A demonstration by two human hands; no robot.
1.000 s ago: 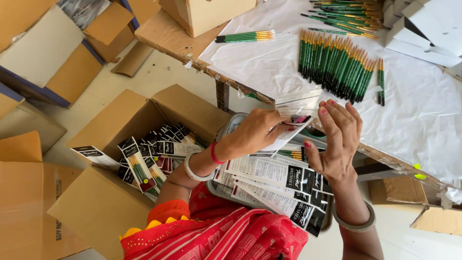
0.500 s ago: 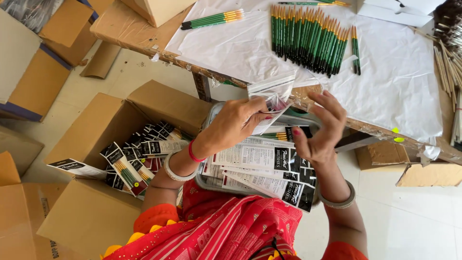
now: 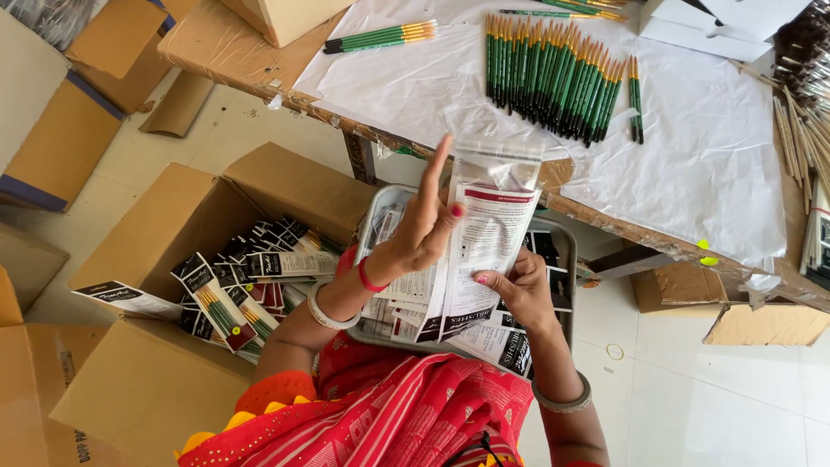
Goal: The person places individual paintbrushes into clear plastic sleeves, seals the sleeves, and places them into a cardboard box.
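My left hand (image 3: pixel 422 232) and my right hand (image 3: pixel 517 290) hold one clear plastic pouch (image 3: pixel 494 227) with a printed white card inside, upright above my lap. The left thumb presses the card's left edge and the index finger points up. My right hand grips the card's lower part from the right. Under them a grey metal tray (image 3: pixel 566 264) on my lap holds several more printed black-and-white cards (image 3: pixel 497 346).
An open cardboard box (image 3: pixel 164 233) at my left holds several packed brush sets (image 3: pixel 226 298). Ahead, a table covered in white paper (image 3: pixel 692 147) carries a row of green-handled brushes (image 3: pixel 553 73) and a small bundle (image 3: pixel 380 36). Flat cardboard lies around on the floor.
Both hands have raised the pouch with its card upright above the tray. My right hand went from open beside it to gripping its lower part.
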